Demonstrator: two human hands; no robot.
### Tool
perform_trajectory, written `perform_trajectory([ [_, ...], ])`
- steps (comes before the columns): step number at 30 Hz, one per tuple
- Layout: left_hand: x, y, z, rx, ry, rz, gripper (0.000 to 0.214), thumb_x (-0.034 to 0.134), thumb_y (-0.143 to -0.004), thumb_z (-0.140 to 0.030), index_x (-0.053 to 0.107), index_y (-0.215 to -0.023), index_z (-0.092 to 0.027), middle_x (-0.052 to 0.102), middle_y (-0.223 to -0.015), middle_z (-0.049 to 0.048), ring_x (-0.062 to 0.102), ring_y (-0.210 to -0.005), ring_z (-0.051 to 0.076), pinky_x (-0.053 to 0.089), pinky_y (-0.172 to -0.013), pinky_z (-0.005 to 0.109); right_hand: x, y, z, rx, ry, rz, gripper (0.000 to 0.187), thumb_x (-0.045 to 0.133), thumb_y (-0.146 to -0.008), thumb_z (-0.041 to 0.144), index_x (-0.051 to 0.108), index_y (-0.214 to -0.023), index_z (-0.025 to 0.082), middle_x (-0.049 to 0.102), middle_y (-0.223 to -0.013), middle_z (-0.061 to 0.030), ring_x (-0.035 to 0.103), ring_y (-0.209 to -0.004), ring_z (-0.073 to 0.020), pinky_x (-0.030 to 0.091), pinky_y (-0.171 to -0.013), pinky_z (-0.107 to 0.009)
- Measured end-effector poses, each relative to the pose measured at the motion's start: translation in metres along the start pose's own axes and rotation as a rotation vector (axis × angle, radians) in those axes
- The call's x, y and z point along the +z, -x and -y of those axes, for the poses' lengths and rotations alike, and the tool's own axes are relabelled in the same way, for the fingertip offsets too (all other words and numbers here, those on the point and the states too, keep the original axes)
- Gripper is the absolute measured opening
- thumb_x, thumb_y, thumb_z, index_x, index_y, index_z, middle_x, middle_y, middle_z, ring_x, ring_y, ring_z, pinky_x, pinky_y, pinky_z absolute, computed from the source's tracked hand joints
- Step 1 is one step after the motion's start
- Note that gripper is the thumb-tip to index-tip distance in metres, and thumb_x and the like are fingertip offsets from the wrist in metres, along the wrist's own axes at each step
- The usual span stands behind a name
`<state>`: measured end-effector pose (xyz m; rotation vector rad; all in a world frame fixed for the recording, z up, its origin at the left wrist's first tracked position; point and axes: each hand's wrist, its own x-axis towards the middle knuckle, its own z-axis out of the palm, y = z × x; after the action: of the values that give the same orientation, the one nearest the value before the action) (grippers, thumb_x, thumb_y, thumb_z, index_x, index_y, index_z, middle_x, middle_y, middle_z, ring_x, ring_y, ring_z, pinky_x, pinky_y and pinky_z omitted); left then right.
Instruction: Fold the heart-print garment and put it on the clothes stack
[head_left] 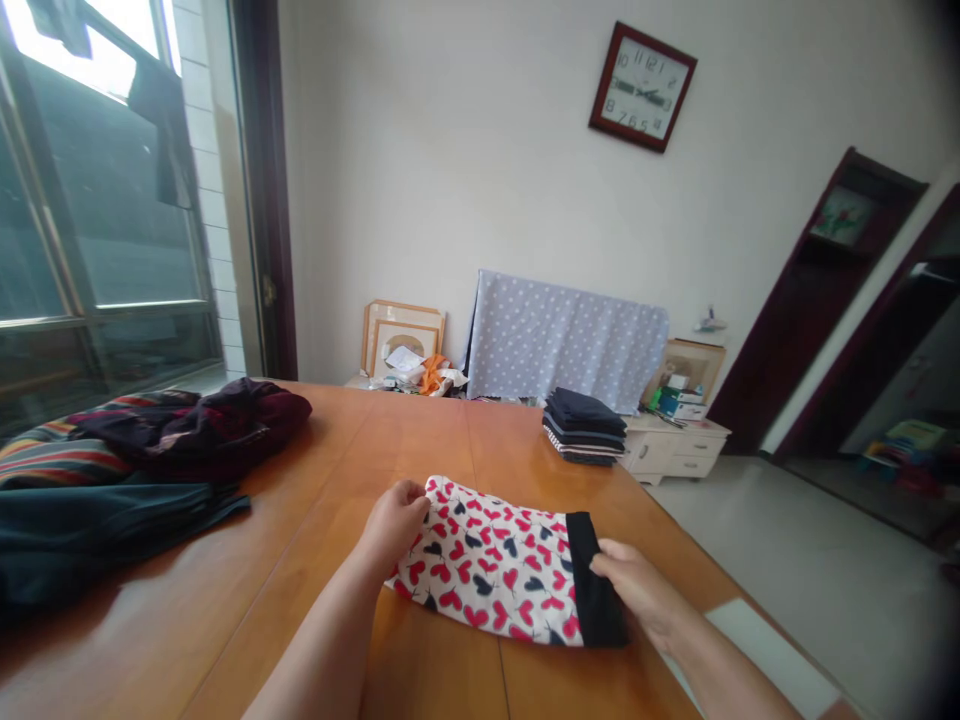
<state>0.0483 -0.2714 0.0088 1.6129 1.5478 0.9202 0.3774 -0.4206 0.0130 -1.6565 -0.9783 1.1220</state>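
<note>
A folded white cloth garment with red and dark hearts and a black band (495, 565) lies on the wooden table in front of me. My left hand (397, 520) pinches its far left corner between thumb and fingers. At the opposite end, my right hand (630, 575) grips the edge of the black band, thumb on top and the other fingers mostly hidden. The garment looks flat and nearly rectangular, its black end pointing right.
On the wooden table (390, 430), a neat stack of folded dark clothes (585, 425) stands at the far right. Loose clothes (202, 425) are heaped at left, with a dark teal garment (112, 530) nearer me. Behind are a dotted cloth cover (562, 335) and a white cabinet (675, 450).
</note>
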Motion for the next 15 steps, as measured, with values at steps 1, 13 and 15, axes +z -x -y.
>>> perform_trajectory([
  [1,-0.0007,-0.0009,0.0009,0.000,-0.050,-0.018,0.017,0.055,-0.081,-0.031,0.066,-0.090,-0.022,0.074,-0.090,0.0052,0.067,-0.080,0.021,0.044,-0.061,0.026,-0.0015,0.0003,-0.0022,-0.002,0.012,0.003,0.023,0.058,-0.071,0.027,0.069,-0.089,0.019,0.076,-0.079,-0.0049,0.071,-0.080,-0.0242,0.053,-0.071,-0.030],
  [13,-0.0020,0.0004,0.0065,-0.064,-0.264,0.096,0.047,0.068,-0.072,-0.042,0.062,-0.116,-0.025,0.076,-0.102,0.0073,0.071,-0.089,0.026,0.041,-0.061,0.027,-0.0063,-0.0074,-0.0077,-0.078,0.090,-0.048,0.027,0.056,-0.075,0.023,0.069,-0.097,0.018,0.077,-0.091,-0.0063,0.073,-0.091,-0.0265,0.055,-0.078,-0.034],
  [15,-0.0026,0.0032,0.0035,-0.063,-0.238,0.089,0.046,0.070,-0.071,-0.040,0.063,-0.114,-0.025,0.076,-0.098,0.0078,0.072,-0.088,0.028,0.041,-0.061,0.027,-0.0087,-0.0096,-0.0095,-0.095,0.078,-0.055,0.029,0.057,-0.074,0.023,0.068,-0.101,0.018,0.077,-0.091,-0.0065,0.073,-0.089,-0.0268,0.055,-0.077,-0.034],
])
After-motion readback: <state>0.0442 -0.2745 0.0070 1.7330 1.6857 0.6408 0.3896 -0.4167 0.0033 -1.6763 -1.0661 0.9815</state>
